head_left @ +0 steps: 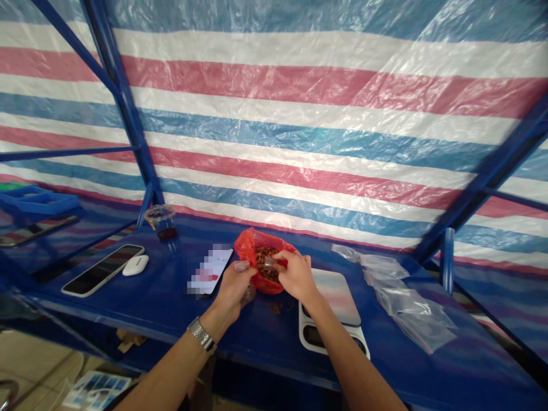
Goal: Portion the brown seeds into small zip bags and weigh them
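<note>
A red plastic bag stands with its mouth open on the blue table, holding dried reddish-brown bits. At its left rim, my left hand is closed around a small clear bag with brownish contents, mostly covered by the fingers. My right hand reaches into the red bag's mouth from the right, fingers pinched together among the dried bits. Something shiny shows at those fingertips, too small to make out. A few loose crumbs lie in front of the red bag.
Right of the bag, a white kitchen scale sits partly under my right forearm. Several clear zip bags overlap farther right. To the left are a lit phone, a white earbud case, another phone and a plastic cup of dark liquid.
</note>
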A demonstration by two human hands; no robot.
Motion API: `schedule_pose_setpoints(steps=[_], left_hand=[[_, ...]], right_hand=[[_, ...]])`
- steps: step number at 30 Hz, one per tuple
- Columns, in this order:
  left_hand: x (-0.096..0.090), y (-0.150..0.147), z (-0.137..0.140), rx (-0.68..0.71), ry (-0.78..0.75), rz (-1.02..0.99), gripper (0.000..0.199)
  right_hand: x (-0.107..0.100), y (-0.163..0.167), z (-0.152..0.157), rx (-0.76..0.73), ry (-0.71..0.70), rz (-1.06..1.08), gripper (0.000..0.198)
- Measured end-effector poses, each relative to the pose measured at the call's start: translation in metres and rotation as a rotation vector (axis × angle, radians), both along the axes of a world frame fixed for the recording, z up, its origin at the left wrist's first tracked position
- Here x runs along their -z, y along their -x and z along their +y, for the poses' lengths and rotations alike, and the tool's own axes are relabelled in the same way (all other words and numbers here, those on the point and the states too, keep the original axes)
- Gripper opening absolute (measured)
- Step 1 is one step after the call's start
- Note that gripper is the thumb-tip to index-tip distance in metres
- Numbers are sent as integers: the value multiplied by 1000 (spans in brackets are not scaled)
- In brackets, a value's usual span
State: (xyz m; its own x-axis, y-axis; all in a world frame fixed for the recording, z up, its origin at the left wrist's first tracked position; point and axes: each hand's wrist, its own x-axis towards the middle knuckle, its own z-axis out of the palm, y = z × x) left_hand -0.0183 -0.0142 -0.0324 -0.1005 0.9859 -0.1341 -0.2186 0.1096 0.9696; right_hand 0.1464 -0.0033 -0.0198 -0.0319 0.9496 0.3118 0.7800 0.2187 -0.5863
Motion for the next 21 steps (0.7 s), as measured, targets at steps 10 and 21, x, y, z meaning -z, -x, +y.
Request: schedule_pose_setpoints(steps=[10,21], left_hand=[[-1,9,1,-12,-255,317,10],[2,-2,-6,19,-309,447,21]], right_hand=[[-5,-8,3,-39,-13,212,26],[-35,5,-22,-262,-281,63,30]])
